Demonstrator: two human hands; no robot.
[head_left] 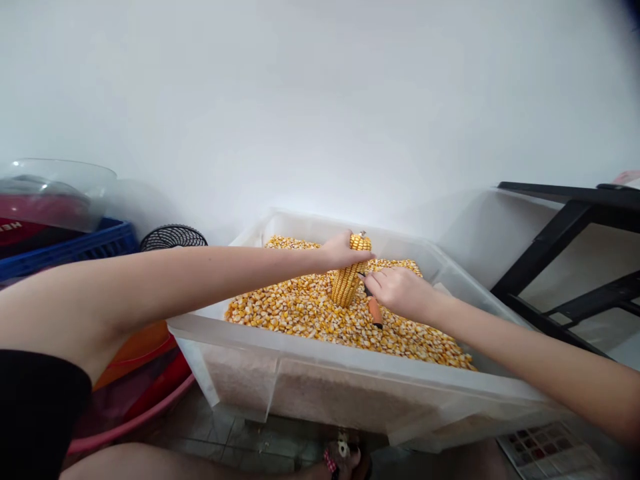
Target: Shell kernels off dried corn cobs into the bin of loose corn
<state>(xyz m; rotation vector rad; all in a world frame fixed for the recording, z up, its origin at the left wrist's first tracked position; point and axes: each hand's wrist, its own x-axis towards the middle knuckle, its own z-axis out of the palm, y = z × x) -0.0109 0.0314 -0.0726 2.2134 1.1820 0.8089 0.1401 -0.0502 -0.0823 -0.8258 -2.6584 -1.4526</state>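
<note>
An ear of corn (345, 285) with yellow kernels stands tilted inside a translucent plastic bin (345, 353), its tip pointing up. My left hand (341, 252) is wrapped round its upper part. On the cob's right side, my right hand (400, 290) is closed on a small hand tool (375, 312) with an orange-brown handle and a black end. The tool's dark front part is close to the cob; my fingers hide much of it, so I cannot tell whether it touches. Loose corn kernels (295, 307) lie in a thick layer below both hands.
A white wall (320, 120) rises behind the bin. To the left are a blue crate (100, 241), a black wire fan guard (174, 236) and a pink basin (135, 420). A black frame (555, 250) stands at the right. A foot (345, 460) rests on the tiled floor.
</note>
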